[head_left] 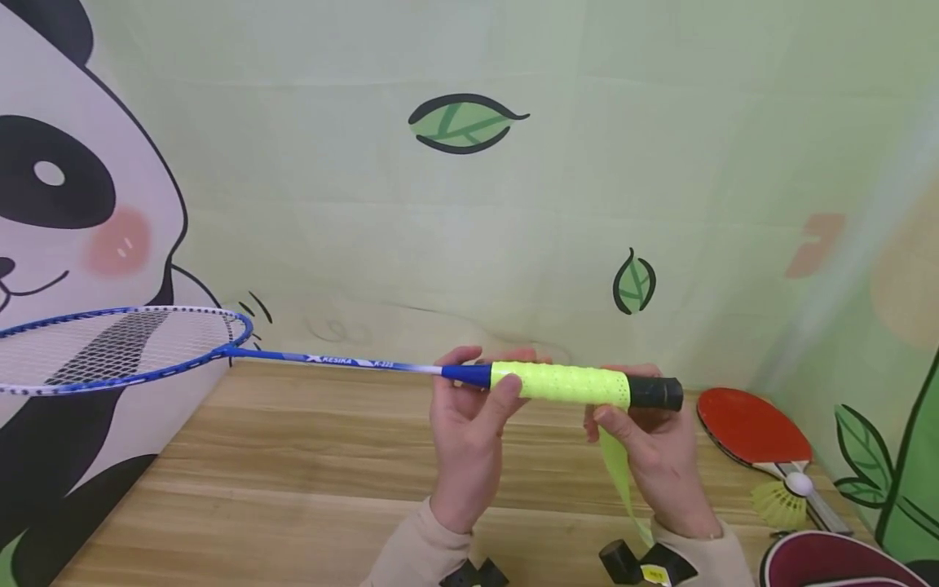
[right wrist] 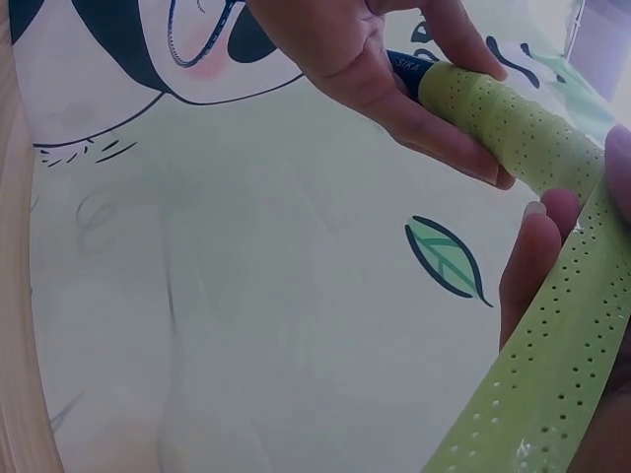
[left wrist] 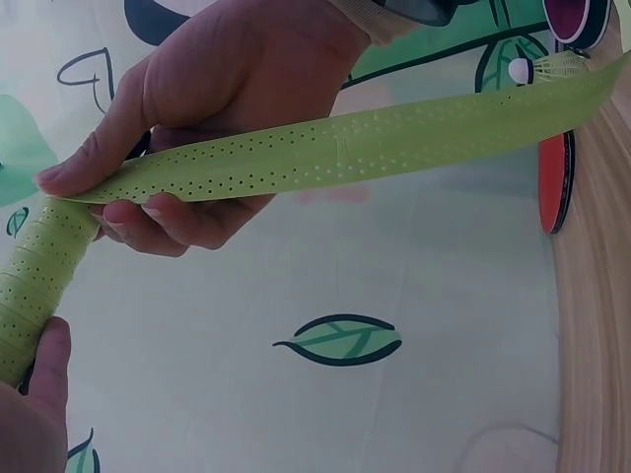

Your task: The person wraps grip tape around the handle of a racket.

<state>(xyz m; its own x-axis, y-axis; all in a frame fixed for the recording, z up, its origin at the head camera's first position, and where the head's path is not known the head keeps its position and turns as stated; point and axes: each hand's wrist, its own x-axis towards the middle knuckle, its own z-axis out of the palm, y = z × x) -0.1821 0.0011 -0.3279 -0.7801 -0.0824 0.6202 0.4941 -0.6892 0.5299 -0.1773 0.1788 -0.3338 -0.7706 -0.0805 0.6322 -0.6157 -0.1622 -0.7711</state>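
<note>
A blue badminton racket (head_left: pixel 345 359) is held level above the table, its strung head at the left. Yellow-green perforated grip tape (head_left: pixel 565 383) is wound round most of the handle; the black butt end (head_left: pixel 656 393) is bare. My left hand (head_left: pixel 469 440) grips the handle near the blue cone, thumb on the wrapped part. My right hand (head_left: pixel 663 465) pinches the tape by the butt end, thumb on top. From there the loose tape strip (left wrist: pixel 335 153) hangs down past the right wrist in the head view. In the right wrist view the strip (right wrist: pixel 552 365) runs toward the lower edge.
On the wooden table (head_left: pixel 293 465), at the right, lie a red table tennis paddle (head_left: pixel 756 428) and a yellow shuttlecock (head_left: pixel 781 499). A dark red case (head_left: pixel 829 562) sits at the lower right corner. Behind the table hangs a green printed backdrop (head_left: pixel 330 204).
</note>
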